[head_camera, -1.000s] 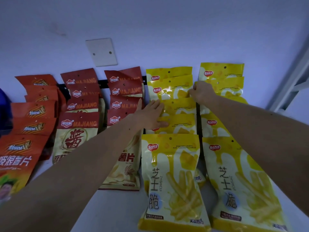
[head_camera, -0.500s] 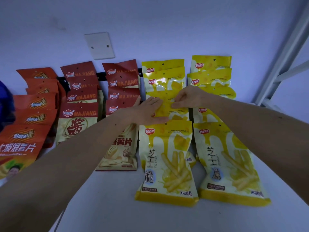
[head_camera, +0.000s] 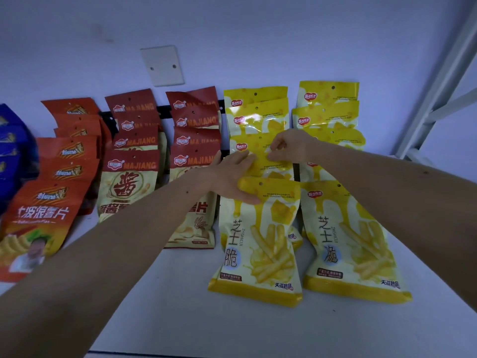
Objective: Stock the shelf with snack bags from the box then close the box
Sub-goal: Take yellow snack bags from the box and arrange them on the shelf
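Snack bag (head_camera: 268, 164) between both hands

Two bare forearms, sleeveless as far as the frame edge. Left hand (head_camera: 233, 174): no ring, watch or glove; small dark mole on the forearm behind the wrist. Right hand (head_camera: 290, 146): likewise unadorned; one small dark mole on the upper forearm. Nails short, unpainted where visible. No bracelets, bands or markings otherwise.
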